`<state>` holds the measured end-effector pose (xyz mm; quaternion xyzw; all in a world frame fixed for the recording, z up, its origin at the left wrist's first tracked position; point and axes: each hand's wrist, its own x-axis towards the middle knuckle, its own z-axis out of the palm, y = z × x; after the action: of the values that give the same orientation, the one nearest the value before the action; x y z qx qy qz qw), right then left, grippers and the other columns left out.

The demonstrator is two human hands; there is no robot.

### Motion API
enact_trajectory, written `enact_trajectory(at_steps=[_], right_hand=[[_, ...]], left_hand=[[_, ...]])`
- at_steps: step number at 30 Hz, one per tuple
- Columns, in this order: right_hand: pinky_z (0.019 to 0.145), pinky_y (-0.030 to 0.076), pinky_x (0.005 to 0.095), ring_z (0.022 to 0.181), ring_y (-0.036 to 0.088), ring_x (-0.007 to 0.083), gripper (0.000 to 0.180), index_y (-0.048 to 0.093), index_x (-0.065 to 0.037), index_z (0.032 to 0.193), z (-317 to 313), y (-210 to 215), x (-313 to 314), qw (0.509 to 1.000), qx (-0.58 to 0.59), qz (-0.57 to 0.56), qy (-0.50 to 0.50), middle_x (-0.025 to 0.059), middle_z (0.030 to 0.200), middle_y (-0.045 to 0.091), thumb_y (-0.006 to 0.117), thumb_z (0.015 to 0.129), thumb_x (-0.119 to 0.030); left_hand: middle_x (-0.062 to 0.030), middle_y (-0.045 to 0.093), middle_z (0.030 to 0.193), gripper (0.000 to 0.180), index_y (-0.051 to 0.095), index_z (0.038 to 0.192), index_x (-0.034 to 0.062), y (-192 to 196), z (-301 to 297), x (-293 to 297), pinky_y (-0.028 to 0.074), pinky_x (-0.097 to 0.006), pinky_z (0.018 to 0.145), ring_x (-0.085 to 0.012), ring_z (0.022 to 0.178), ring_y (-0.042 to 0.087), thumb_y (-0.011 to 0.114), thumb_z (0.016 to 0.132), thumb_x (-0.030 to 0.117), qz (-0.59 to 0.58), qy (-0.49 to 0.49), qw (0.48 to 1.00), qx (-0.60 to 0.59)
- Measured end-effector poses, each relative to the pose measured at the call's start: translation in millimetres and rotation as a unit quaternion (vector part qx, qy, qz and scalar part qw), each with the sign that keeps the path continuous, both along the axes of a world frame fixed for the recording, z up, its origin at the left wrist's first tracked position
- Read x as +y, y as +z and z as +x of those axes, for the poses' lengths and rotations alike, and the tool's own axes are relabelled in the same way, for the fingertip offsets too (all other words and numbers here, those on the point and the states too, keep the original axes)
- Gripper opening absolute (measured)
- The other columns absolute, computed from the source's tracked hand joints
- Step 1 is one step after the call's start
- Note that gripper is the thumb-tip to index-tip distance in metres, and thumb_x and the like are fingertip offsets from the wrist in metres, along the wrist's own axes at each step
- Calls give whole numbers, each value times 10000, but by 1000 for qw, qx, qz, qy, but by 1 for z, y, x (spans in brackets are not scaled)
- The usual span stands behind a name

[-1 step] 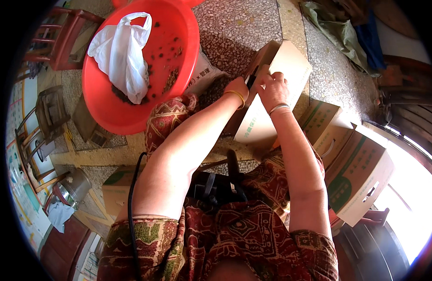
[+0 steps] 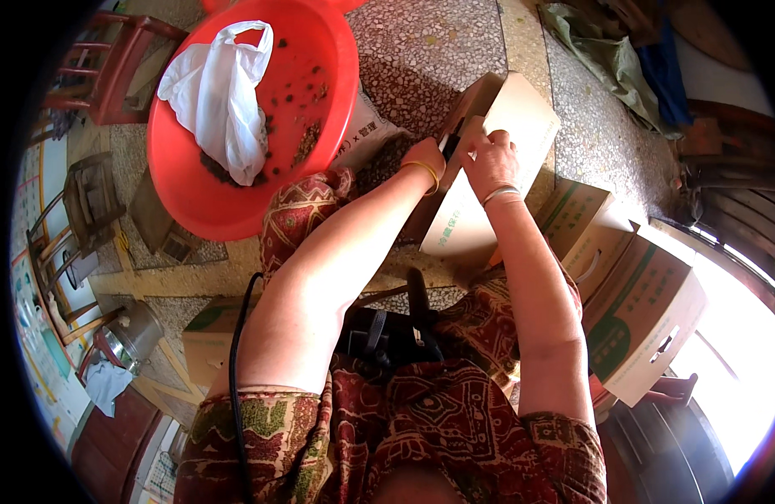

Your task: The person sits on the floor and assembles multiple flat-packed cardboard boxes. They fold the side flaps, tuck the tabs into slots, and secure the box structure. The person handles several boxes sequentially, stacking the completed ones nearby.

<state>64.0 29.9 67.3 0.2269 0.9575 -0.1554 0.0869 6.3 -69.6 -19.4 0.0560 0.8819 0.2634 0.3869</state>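
Note:
A brown cardboard box (image 2: 526, 113) with green print stands tilted on the floor in front of me, a dark gap along its left edge. At that gap my left hand (image 2: 426, 156) is closed, its fingers curled beside a small black thing (image 2: 449, 146) that I cannot make out. My right hand (image 2: 493, 163) bends its fingers over the box's upper edge, thumb and fingertips gripping the cardboard there. The two hands are close together but apart.
To the left, a big red basin (image 2: 335, 109) holds a white plastic bag (image 2: 223, 101) and small dark lumps. A printed sack (image 2: 370, 130) lies between basin and box. More cartons (image 2: 648, 311) stand at the right. Wooden chairs (image 2: 93, 202) line the left; a green cloth (image 2: 606, 59) lies far right.

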Motion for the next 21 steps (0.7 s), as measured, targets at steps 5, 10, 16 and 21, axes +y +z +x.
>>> enact_trajectory(at_steps=[5, 10, 16, 21], right_hand=[[808, 450, 404, 952, 495, 336, 247, 614, -156, 973, 0, -15, 2, 999, -29, -15, -6, 119, 1014, 510, 618, 734, -217], [807, 445, 395, 962, 491, 304, 256, 631, -217, 1005, 3, -32, 1, 999, 19, 7, 42, 83, 1007, 511, 588, 753, -228], [796, 448, 400, 970, 490, 290, 228, 645, -232, 985, 0, -39, -3, 997, -28, 33, 57, 72, 1015, 506, 572, 770, -252], [793, 452, 388, 955, 488, 314, 220, 646, -227, 969, -2, -49, -1, 997, -33, 39, 58, 80, 1010, 503, 608, 753, -245]], left_hand=[[-202, 541, 1148, 300, 536, 1122, 22, -9, -7, 0, 432, -397, 886, -342, 1077, 517, 452, 855, 130, -17, -27, 999, -29], [-197, 521, 1181, 324, 518, 1160, 30, -18, -6, -2, 422, -397, 903, -327, 1106, 500, 446, 859, 127, -1, -15, 999, -34], [-194, 573, 1083, 330, 582, 1076, 40, -38, 1, -6, 425, -386, 877, -326, 1027, 537, 502, 800, 203, 28, 33, 999, 12], [-169, 588, 1070, 317, 595, 1063, 68, -30, 1, -5, 431, -375, 873, -319, 1013, 550, 527, 790, 213, 35, 41, 999, 0]])
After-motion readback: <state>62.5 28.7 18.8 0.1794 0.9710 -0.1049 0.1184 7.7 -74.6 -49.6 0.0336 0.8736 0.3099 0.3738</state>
